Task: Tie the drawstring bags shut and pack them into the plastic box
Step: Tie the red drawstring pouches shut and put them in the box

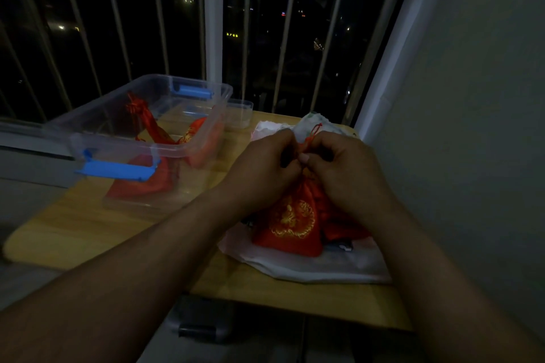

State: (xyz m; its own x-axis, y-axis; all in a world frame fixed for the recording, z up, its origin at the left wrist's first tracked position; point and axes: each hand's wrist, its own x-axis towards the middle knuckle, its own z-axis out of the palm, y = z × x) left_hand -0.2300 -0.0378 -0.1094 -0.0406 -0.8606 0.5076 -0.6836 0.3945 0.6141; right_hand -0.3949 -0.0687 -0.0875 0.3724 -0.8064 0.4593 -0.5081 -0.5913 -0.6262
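A red drawstring bag with gold embroidery stands upright on a white cloth at the right of the wooden table. My left hand and my right hand meet at its gathered neck, each pinching the red drawstring, whose loose end sticks up between them. More red fabric lies just behind the bag. The clear plastic box with blue latches stands to the left, holding several red bags.
The box's clear lid lies behind it by the window bars. A white wall rises close on the right. The table's front edge runs below my forearms, with a dark object under it.
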